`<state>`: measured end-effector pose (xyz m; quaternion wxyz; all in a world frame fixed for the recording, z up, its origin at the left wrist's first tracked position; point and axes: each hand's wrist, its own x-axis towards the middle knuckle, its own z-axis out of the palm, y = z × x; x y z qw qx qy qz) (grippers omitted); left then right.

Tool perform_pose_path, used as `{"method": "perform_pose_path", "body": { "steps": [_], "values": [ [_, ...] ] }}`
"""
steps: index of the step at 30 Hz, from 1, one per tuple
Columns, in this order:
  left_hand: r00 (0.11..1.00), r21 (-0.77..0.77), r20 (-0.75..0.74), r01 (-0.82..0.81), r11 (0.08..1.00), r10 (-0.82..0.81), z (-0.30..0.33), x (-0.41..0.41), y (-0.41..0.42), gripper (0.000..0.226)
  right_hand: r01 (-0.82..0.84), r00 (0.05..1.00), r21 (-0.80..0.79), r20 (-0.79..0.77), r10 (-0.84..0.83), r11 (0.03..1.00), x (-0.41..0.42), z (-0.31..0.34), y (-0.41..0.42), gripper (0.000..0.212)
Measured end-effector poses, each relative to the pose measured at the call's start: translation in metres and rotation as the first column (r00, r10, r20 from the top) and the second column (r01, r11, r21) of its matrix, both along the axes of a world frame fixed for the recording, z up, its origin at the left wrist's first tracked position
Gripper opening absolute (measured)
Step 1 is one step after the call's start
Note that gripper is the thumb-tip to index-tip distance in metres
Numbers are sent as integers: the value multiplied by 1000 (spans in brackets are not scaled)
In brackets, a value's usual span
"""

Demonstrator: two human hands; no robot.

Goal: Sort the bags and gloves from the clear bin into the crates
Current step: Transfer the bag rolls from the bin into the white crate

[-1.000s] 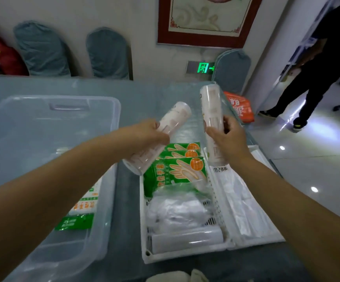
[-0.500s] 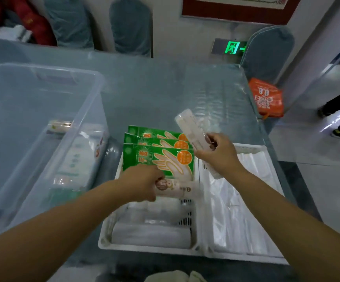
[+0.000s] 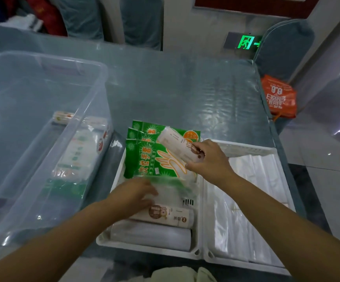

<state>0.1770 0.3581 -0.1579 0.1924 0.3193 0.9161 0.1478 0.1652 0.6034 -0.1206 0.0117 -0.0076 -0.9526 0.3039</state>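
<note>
A labelled roll of bags [image 3: 165,217], held up half a second before, had been laid in the left crate [image 3: 197,208] just below the left hand [image 3: 133,197], which was spread open over it and gripped nothing. A second roll [image 3: 178,147] had been lowered from an upright hold and was gripped by the closed right hand [image 3: 207,161] just above the green glove packs [image 3: 144,159], so one deposit was judged done and another close. More packets [image 3: 77,151] were left in the clear bin [image 3: 96,123], beyond the left hand on the bench [image 3: 185,92].
</note>
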Motion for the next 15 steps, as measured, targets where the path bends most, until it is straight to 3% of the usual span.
{"method": "perform_pose_path", "body": {
  "steps": [3, 6, 11, 14, 15],
  "values": [
    [982, -58, -177, -73, 996, 62, -3, -18, 7, 62, 5, 1000, -3, 11, -5, 1000, -2, -2, -5, 71],
    [997, -147, -30, -74, 986, 71, -6, -25, 16, 68, 16, 1000, -8, 11, -16, 1000, -2, -3, -7, 72],
    [974, -158, 198, -78, 984, 108, -16, -19, 19, 41, 45, 999, -21, 9, -45, 999, 1, -3, -6, 70],
    [951, -165, 276, -98, 981, 142, -19, -21, 18, 9, 62, 998, -20, -3, -62, 998, 3, -4, -5, 66],
    [943, -169, 294, -109, 980, 156, -20, -21, 19, 8, 68, 998, -23, -8, -68, 997, 4, -5, -5, 65]
  ]
}}
